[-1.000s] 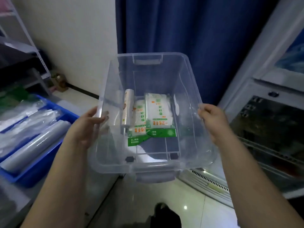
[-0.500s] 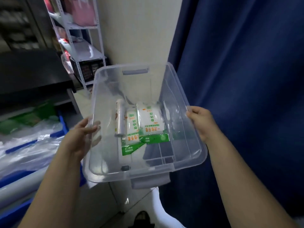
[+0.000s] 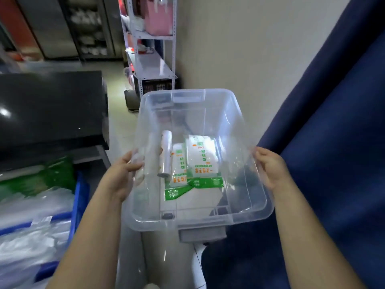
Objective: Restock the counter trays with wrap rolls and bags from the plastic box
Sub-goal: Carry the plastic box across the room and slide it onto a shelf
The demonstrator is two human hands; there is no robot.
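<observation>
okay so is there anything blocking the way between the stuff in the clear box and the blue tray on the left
Nothing solid lies between them. The wrap roll and bag packs sit inside the plastic box, held by the left hand and right hand; only its left wall separates them from the blue tray.

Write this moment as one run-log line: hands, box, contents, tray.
left hand: grips box's left wall | right hand: grips right rim | clear plastic box: held up | contents: wrap roll, bag packs | blue tray: left, stocked

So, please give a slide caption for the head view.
Both hands carry a clear box holding bags.
</observation>
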